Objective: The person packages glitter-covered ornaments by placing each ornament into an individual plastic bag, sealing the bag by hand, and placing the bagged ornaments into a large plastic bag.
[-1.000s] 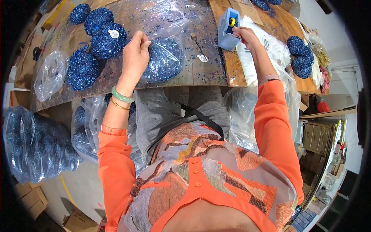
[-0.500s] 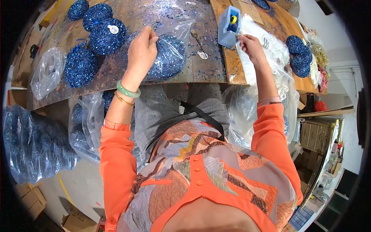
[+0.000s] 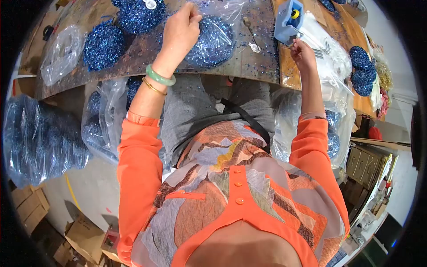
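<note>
A blue glittery ball inside a clear plastic bag point(image 3: 213, 42) lies at the table's front edge. My left hand point(image 3: 181, 33) is closed at the bag's left side, fingers pinched on the plastic. Just below the front end of the blue tape dispenser point(image 3: 288, 24), my right hand point(image 3: 303, 54) is closed, with a short bit of tape between thumb and fingertip. The tape roll in the dispenser is yellow. Between the bag and the dispenser lies a thin stick with a white tag point(image 3: 254, 47).
Blue glitter balls point(image 3: 104, 46) and an empty clear bag point(image 3: 63, 54) are on the table's left. White plastic bags point(image 3: 327, 58) and more blue balls point(image 3: 361, 71) lie at right. Large filled bags point(image 3: 40, 138) stand below the table's left edge.
My right hand has left the dispenser's front, pulling down and away with tape. My left hand has gone from above the bag's left edge to a pinch on it. The whole view has shifted.
</note>
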A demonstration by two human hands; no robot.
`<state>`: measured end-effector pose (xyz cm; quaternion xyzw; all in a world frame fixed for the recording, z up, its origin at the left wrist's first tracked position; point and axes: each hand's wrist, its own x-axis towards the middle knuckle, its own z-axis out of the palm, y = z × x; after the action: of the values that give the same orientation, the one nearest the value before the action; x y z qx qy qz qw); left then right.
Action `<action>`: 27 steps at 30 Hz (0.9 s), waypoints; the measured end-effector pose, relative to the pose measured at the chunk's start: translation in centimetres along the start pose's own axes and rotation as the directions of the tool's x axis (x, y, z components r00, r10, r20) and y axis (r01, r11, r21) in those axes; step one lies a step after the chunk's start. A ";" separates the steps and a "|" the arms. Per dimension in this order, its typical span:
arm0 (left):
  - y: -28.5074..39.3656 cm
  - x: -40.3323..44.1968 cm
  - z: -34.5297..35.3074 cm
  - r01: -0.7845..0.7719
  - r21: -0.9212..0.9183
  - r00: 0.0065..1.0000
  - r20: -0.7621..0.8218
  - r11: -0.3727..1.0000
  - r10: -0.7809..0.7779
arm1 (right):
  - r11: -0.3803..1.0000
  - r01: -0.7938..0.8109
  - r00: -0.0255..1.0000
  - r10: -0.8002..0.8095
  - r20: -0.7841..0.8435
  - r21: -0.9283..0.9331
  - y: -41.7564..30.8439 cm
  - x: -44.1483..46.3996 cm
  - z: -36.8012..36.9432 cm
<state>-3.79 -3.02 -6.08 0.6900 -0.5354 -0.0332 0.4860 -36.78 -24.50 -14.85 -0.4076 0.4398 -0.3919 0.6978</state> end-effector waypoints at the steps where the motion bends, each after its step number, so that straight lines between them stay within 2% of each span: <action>1: -0.9 0.1 0.1 -0.012 -0.051 1.000 -0.025 0.999 0.011 | 1.000 -0.009 1.000 0.008 0.003 0.011 0.2 0.3 -0.3; 3: -2.8 0.4 0.2 -0.043 -0.152 0.996 -0.080 0.987 0.031 | 0.999 -0.022 1.000 0.021 0.011 0.035 0.5 0.8 -0.3; 5: -4.3 0.5 -0.1 0.201 -0.366 0.974 -0.028 0.908 -0.227 | 0.999 -0.027 1.000 0.028 -0.014 0.033 0.7 0.8 -0.1; 7: -6.8 0.4 0.3 0.189 -0.668 0.965 -0.010 0.720 -0.262 | 0.998 -0.041 0.999 0.041 0.005 0.040 0.8 1.0 -0.4; 8: -8.3 0.3 -0.2 0.295 -0.732 0.933 0.081 0.614 -0.352 | 0.998 -0.036 0.999 0.036 -0.007 0.046 0.9 1.1 -0.5; 9: -8.4 0.0 -0.3 0.330 -0.784 0.907 0.108 0.526 -0.407 | 0.998 -0.029 0.999 0.030 -0.012 0.053 1.0 0.9 -0.4; 11: -8.5 -0.3 -0.9 0.355 -0.868 0.853 0.149 0.347 -0.501 | 0.998 -0.009 1.000 0.009 -0.014 0.061 1.2 1.4 0.0; 12: -10.7 -0.3 -0.9 0.430 -0.847 0.817 0.218 0.312 -0.534 | 0.998 0.001 1.000 0.001 -0.020 0.060 1.4 1.5 -0.1; 13: -9.8 -0.4 -0.7 0.396 -0.889 0.774 0.187 0.230 -0.605 | 0.998 -0.007 1.000 0.006 0.018 0.069 1.4 1.6 -0.3; 15: -11.6 -0.3 -0.4 0.403 -0.905 0.759 0.246 0.139 -0.603 | 0.997 -0.018 0.999 0.015 0.047 0.072 1.6 1.9 -0.8; 16: -11.4 -0.2 -0.4 0.400 -0.904 0.759 0.234 0.151 -0.608 | 0.998 -0.016 0.999 0.013 0.041 0.068 1.7 2.0 -0.9; 19: -14.5 0.7 0.1 0.432 -0.897 0.771 0.419 -0.089 -0.479 | 0.998 -0.013 1.000 0.012 0.025 0.054 1.8 2.3 -1.2; 20: -18.1 0.9 1.2 0.443 -0.880 0.771 0.472 -0.172 -0.428 | 0.999 -0.010 1.000 0.009 0.019 0.050 1.7 2.2 -1.2; 23: -14.3 0.5 -0.9 0.398 -0.807 0.826 0.522 -0.437 -0.213 | 0.999 -0.014 1.000 0.013 0.024 0.047 1.6 2.2 -1.3; 24: -14.0 0.5 -1.1 0.343 -0.796 0.849 0.490 -0.499 -0.197 | 0.999 -0.006 0.999 0.004 0.036 0.053 1.6 2.1 -1.2; 27: -12.9 0.9 -0.8 0.273 -0.929 0.758 0.368 -0.251 -0.539 | 0.999 -0.006 1.000 0.006 0.003 0.040 1.6 2.1 -1.2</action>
<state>6.16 -3.82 -14.35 0.2520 -0.0234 -0.5026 0.8267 -36.93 -26.13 -17.22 -0.3930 0.4320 -0.3978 0.7076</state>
